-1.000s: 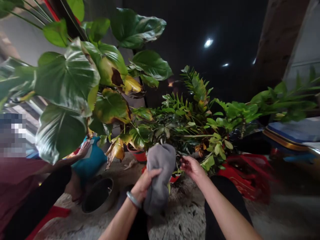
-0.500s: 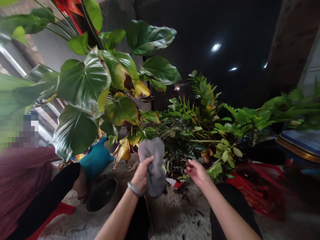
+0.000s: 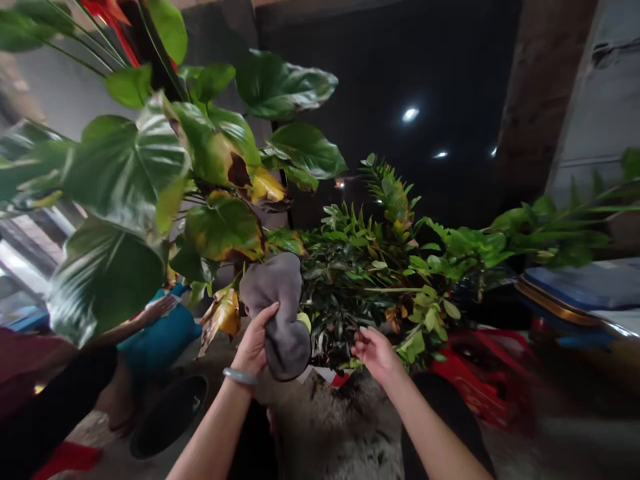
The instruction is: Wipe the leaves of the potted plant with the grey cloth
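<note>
My left hand [image 3: 254, 343], with a pale bangle at the wrist, is closed on a soft grey cloth [image 3: 287, 337]. The cloth hangs in front of the dark-leaved plant [image 3: 333, 300], and a small yellow-green patch shows at its right edge. To the right, my right hand [image 3: 376, 355] is at the lower leaves of that plant, its fingers curled and pinched together. Whatever sits between those fingertips is too small to make out. A withered yellow-brown leaf [image 3: 223, 319] droops left of the cloth.
Large heart-shaped leaves [image 3: 127, 163] fill the upper left. At lower left, another person's hand [image 3: 161, 308] is by something teal [image 3: 160, 343], near a dark basin [image 3: 170, 417]. A red bag [image 3: 493, 383] and a blue-lidded box [image 3: 560, 293] stand at right.
The view has turned to the right, so plants and basin appear farther left. The grey cloth has tilted and shows broader in my left hand. A co-worker's hand has come into sight at left.
</note>
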A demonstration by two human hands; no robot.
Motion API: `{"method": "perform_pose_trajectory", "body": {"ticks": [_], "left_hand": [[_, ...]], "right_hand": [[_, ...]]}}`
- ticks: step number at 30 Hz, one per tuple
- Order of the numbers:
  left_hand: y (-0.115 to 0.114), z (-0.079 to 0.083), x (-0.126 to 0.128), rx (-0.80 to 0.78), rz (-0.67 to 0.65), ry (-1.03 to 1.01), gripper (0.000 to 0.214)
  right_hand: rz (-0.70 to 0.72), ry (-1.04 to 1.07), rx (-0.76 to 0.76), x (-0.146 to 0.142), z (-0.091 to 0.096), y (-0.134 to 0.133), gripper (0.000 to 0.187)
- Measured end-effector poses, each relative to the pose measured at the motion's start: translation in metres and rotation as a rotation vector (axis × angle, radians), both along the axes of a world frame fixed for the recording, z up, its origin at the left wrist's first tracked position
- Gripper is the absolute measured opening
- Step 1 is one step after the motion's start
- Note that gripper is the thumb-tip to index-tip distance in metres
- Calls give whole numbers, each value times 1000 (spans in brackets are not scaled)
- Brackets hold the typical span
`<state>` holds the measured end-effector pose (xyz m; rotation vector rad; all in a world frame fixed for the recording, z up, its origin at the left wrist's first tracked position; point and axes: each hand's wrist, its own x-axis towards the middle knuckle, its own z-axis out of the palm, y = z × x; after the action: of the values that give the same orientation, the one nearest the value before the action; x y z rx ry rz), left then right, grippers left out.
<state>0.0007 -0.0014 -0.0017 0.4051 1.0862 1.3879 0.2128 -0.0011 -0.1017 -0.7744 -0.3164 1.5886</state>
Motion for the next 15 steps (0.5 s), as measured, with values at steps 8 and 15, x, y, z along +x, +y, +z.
{"method": "perform_pose_trajectory", "body": {"ticks": [8,15], "left_hand": [[-57,-59,18,-425,-174,37,13],[-72,-68,49,-140,70,-54,26]], "right_hand": [[79,-65,-165,9,0,-4,22],[276,-297,24,-46,11,-75,50]]}}
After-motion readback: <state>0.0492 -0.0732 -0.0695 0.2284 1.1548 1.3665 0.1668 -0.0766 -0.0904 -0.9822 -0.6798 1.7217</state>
